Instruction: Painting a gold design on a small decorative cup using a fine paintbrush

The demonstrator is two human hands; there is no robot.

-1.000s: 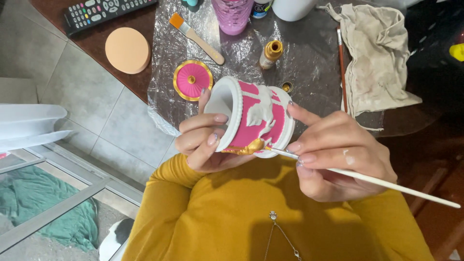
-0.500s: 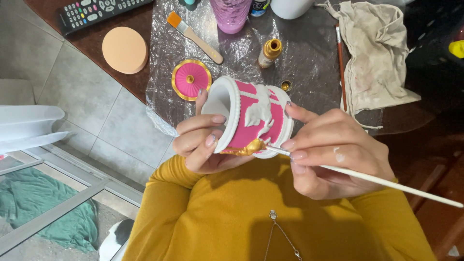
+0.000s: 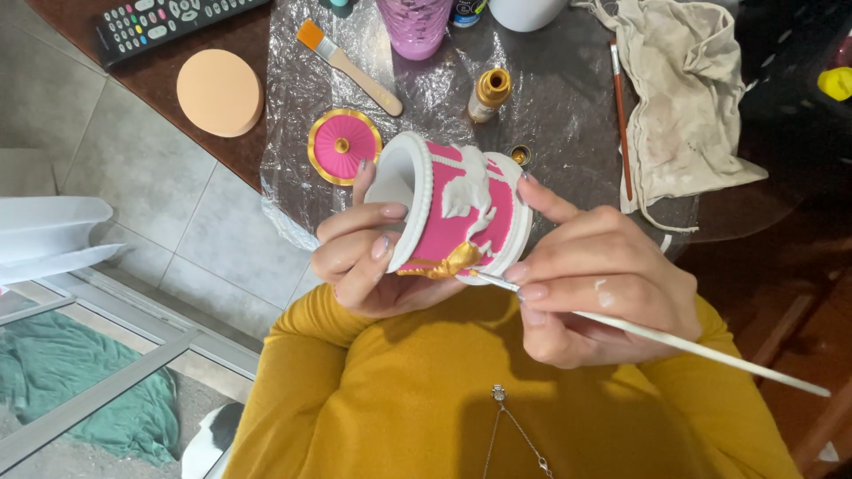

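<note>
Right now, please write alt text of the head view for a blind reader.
The left hand holds a pink-and-white ceramic jar tilted, while the right hand touches a thin white paintbrush to its gold relief, above a plastic-covered table.

Small paint bottle (image 3: 489, 95): gold, open-topped, standing on the clear plastic sheet (image 3: 568, 98) at the table's middle. Dark labelled bottle (image 3: 468, 11): top edge, cut off by the frame, label colours unclear. Purple container (image 3: 414, 25): top edge, beside it, translucent. No signs or screens in view.
</note>
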